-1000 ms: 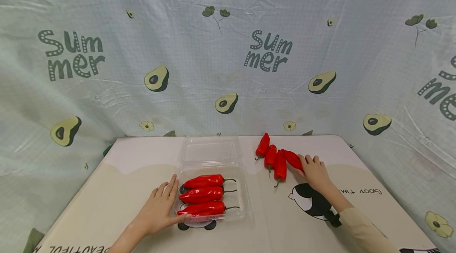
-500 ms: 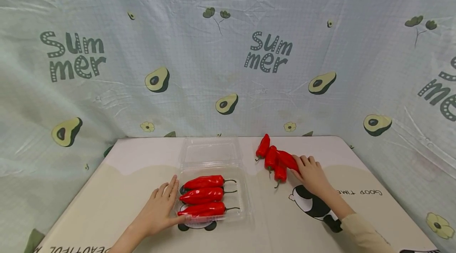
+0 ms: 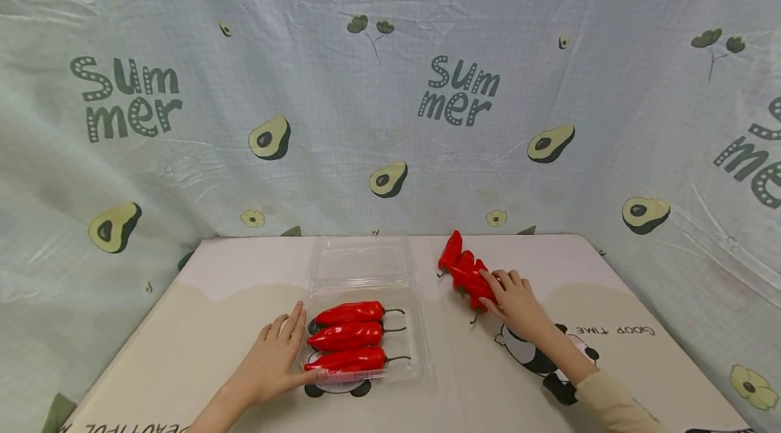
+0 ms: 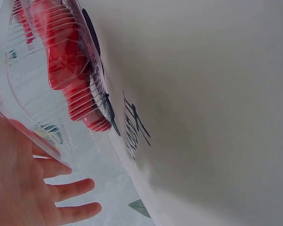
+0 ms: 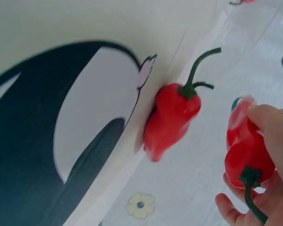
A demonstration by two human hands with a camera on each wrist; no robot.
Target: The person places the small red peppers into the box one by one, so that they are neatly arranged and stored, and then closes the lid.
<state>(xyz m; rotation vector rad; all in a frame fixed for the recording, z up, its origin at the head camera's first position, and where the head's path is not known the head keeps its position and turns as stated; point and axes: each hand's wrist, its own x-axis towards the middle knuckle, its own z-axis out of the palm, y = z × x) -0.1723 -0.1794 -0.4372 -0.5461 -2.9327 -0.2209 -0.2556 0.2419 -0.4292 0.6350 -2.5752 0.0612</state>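
Note:
My right hand [image 3: 518, 303] holds a red pepper [image 3: 468, 278] between thumb and fingers, over several more peppers on the right of the table. In the right wrist view the thumb lies along the held pepper [image 5: 247, 157], its green stem pointing toward the lower edge. Another pepper [image 5: 172, 117] lies on the table beside it. My left hand [image 3: 271, 355] rests against the left side of a clear plastic box [image 3: 419, 324], fingers extended and thumb at the near corner. Three red peppers [image 3: 346, 334] lie side by side in the box, stems to the right.
The box's clear lid [image 3: 360, 261] is folded back behind it, flat on the table. One pepper [image 3: 451, 250] lies farthest back in the pile. The table [image 3: 183, 352] has a printed cover, and a patterned curtain [image 3: 329, 114] hangs behind it.
My right hand has moved left with the pepper, from the pile's right side to over the other peppers, partly covering them. My left hand has stayed at the box.

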